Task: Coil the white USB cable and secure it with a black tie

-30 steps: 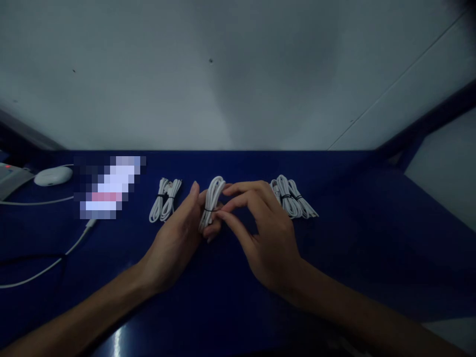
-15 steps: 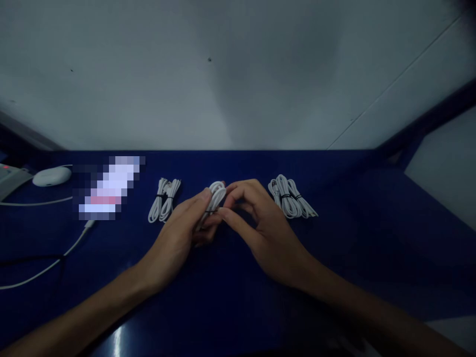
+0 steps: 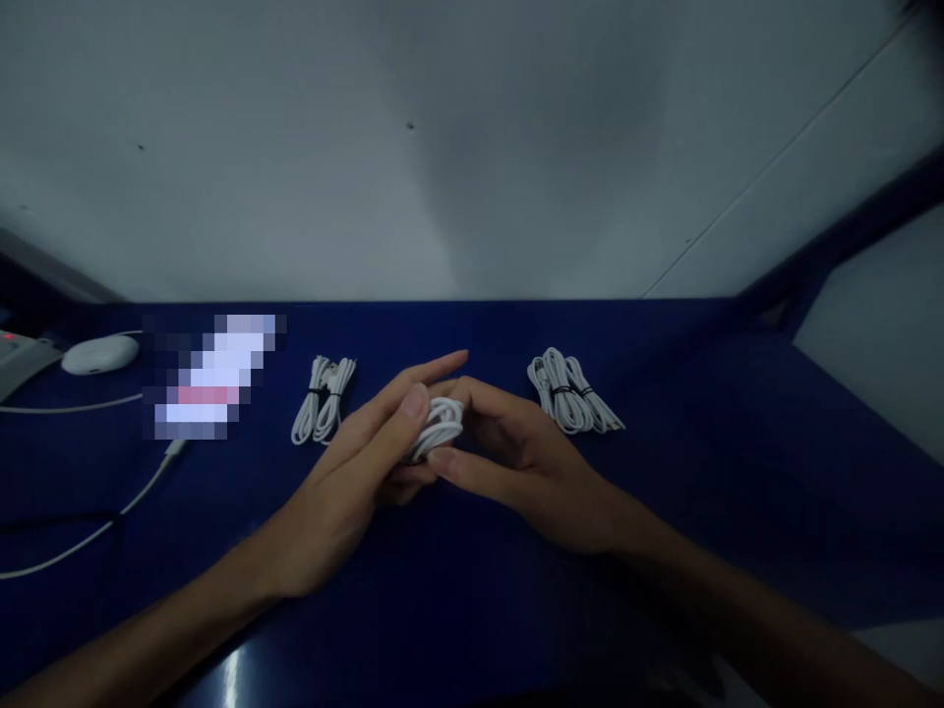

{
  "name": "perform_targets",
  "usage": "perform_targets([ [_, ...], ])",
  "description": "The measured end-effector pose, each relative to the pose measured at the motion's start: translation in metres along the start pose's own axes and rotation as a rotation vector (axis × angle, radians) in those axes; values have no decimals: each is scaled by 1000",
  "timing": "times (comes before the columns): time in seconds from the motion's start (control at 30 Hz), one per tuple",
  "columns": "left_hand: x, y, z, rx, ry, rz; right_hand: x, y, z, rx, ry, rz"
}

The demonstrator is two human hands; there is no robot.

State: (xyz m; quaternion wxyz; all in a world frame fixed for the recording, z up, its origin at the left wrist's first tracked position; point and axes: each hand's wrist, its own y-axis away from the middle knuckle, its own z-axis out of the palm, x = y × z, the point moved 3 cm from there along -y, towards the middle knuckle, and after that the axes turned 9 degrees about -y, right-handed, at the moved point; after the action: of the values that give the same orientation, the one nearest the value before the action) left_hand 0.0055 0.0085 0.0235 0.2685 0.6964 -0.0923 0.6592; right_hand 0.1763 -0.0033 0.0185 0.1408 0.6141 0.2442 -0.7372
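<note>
A coiled white cable (image 3: 444,421) is held between my two hands above the blue table. My left hand (image 3: 361,462) is closed on its left side, thumb on top and index finger stretched out past it. From the right, my right hand (image 3: 531,462) closes on the same coil, with the thumb at its near end and the fingers behind. The coil's lower part is hidden by my fingers. Two white cable bundles (image 3: 324,398) with black ties lie left of my hands. Several more tied white cables (image 3: 571,391) lie to the right.
A phone-like device with a blurred, lit screen (image 3: 221,374) lies at the left, a white cord (image 3: 147,492) plugged into it. Beside it sits a white rounded case (image 3: 100,354). A pale wall (image 3: 310,197) rises behind the blue table (image 3: 457,610).
The coil has been turned so its looped end faces up more toward me. The black tie that showed on it is now hidden. My left index finger has stretched out.
</note>
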Motion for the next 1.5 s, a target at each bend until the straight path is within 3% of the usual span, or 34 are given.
perform_targets([
  [0.23,5,3,4,-45,-33,37,-2,2,-3,-14,77,-26],
  [0.43,1,-4,5,-38,88,41,-3,4,-4,35,318,-94],
  [0.67,-7,-6,1,121,34,22,-1,2,-5,160,359,-96],
  [0.93,-11,-7,0,242,-75,114,4,5,0,326,344,-110],
  [1.1,-16,-9,-1,283,-144,136,8,5,1,378,322,-15],
  [1.33,-16,-16,0,236,98,64,15,4,3,376,219,30],
  [1.5,-15,-20,-1,108,248,-33,16,3,-3,389,178,7],
])
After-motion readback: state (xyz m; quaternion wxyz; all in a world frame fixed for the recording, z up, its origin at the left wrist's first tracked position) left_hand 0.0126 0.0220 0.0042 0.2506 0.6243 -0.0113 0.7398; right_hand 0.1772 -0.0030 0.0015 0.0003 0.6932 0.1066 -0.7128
